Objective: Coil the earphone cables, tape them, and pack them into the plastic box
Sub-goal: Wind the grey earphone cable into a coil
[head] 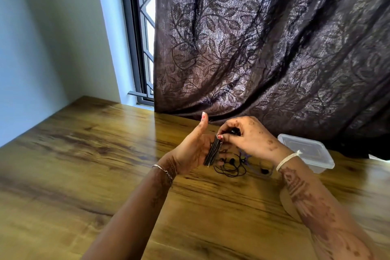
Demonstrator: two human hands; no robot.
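A black earphone cable (212, 152) is wound in long loops around the fingers of my left hand (195, 148), whose thumb points straight up. My right hand (247, 137) pinches the free end of that cable at the top of the coil, with a dark earbud or plug showing between its fingers. More black earphones (231, 167) lie loose and tangled on the wooden table just below both hands. The clear plastic box (308, 154) stands to the right, behind my right wrist, with its lid on.
A tan roll of tape (288, 202) lies on the wooden table (105, 154), partly hidden under my right forearm. A dark patterned curtain (263, 48) hangs down to the table's far edge. A wall and a window frame are at the left.
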